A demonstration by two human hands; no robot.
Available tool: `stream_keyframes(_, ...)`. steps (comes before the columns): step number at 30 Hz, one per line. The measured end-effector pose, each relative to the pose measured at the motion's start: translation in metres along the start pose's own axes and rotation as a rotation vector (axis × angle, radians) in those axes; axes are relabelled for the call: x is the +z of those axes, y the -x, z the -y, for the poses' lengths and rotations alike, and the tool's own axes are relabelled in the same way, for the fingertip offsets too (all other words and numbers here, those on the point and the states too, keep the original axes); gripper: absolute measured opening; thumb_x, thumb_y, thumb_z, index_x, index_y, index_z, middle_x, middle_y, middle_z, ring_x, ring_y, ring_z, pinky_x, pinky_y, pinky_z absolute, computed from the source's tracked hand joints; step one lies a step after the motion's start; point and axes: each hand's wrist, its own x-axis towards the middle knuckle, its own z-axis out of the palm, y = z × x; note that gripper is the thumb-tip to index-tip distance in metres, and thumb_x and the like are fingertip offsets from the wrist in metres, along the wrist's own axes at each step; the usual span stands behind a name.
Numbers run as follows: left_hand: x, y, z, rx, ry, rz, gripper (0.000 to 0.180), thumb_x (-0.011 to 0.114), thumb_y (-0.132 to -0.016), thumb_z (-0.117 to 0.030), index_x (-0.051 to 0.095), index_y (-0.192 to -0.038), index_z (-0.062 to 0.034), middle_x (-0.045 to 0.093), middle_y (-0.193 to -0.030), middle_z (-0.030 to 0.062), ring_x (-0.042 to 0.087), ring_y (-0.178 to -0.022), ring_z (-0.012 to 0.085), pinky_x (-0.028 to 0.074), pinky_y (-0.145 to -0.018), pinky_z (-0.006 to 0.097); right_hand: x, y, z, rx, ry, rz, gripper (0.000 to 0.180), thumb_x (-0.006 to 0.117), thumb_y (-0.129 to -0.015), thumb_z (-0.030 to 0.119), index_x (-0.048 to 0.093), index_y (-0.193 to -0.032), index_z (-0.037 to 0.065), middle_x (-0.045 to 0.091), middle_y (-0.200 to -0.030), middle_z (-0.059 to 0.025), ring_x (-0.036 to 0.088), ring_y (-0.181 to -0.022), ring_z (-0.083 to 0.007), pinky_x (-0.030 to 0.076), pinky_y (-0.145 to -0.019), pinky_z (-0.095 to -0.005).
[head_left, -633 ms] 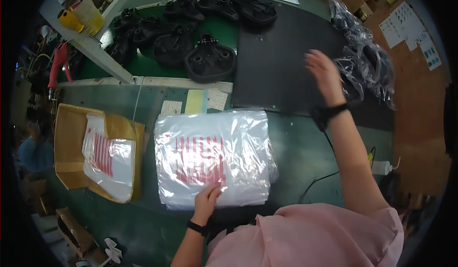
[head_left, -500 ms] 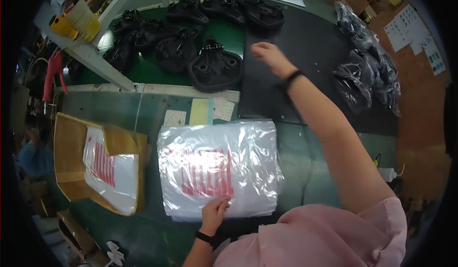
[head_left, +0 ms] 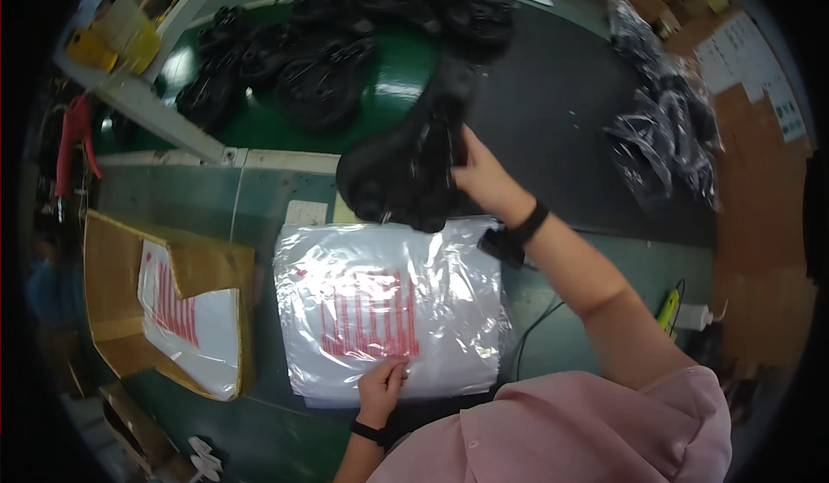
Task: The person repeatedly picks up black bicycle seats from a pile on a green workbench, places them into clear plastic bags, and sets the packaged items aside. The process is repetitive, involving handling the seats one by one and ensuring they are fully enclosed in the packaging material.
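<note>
My right hand (head_left: 490, 176) grips a black bicycle saddle (head_left: 404, 165), smeared by motion, with its metal-railed underside partly showing. The saddle hangs above the far edge of a stack of clear plastic bags (head_left: 458, 310) printed in red. At the near edge of that stack, my left hand (head_left: 380, 390) pinches the top bag between thumb and fingers. Several more black saddles (head_left: 319, 94) lie on the green surface beyond, at the far left. A black mat (head_left: 553, 94) extends under and past my right forearm.
On the left stands a cut-open cardboard box (head_left: 112, 310) holding printed bags (head_left: 186, 310). Saddles wrapped in clear plastic (head_left: 665, 138) lie at the far right. A pale metal frame (head_left: 164, 112) crosses the far left. A white bottle (head_left: 693, 316) sits by my right elbow.
My right hand has closed on the nearest saddle and brought it toward me, off the green surface to the bags' far edge. My left hand stays at the bags' near edge.
</note>
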Motion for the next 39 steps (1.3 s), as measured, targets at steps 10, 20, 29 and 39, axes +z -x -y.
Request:
stream_keyframes(10,0.039,-0.002,-0.014,0.138,-0.114,-0.014,0.020,0.059,-0.092,-0.014,0.069,-0.103,-0.0002,0.064,-0.078,0.0025,0.054,-0.067,0.0073,0.044,-0.060,0.023,-0.057,0.258,0.053,-0.481,0.682,-0.401,0.050,0.071,-0.063,-0.001,0.055,-0.110,0.008,0.060,-0.112,-0.0079,0.056,-0.108,-0.0309,0.037,-0.102,-0.0433)
stream_keyframes(20,0.158,0.006,-0.061,0.477,-0.862,-0.181,0.072,0.072,-0.078,-0.027,0.039,-0.137,-0.0022,0.046,-0.129,0.0232,0.045,-0.115,0.0408,0.041,-0.095,0.047,-0.094,0.469,0.011,-0.203,1.244,-0.486,0.052,0.066,-0.069,0.000,0.063,-0.117,0.020,0.051,-0.130,-0.0076,0.043,-0.126,-0.0304,0.023,-0.110,-0.0534)
stream_keyframes(29,0.158,-0.019,-0.043,0.416,-0.896,-0.308,0.069,0.072,-0.074,-0.020,0.040,-0.132,-0.0016,0.048,-0.119,0.0206,0.045,-0.112,0.0389,0.046,-0.089,0.049,-0.080,0.552,-0.014,0.006,0.684,-0.796,0.071,0.067,-0.076,0.012,0.039,-0.141,0.006,0.037,-0.144,-0.0238,0.032,-0.136,-0.0404,0.027,-0.111,-0.0435)
stream_keyframes(39,0.147,-0.063,-0.046,0.316,-0.763,-0.282,0.029,0.074,-0.072,-0.024,0.064,-0.076,0.0025,0.064,-0.077,0.0161,0.064,-0.080,0.0317,0.051,-0.074,0.039,-0.092,0.537,-0.016,0.493,-0.563,-0.489,0.078,0.078,-0.074,0.012,0.034,-0.137,0.000,0.053,-0.121,-0.0143,0.057,-0.105,-0.0220,0.050,-0.086,-0.0332)
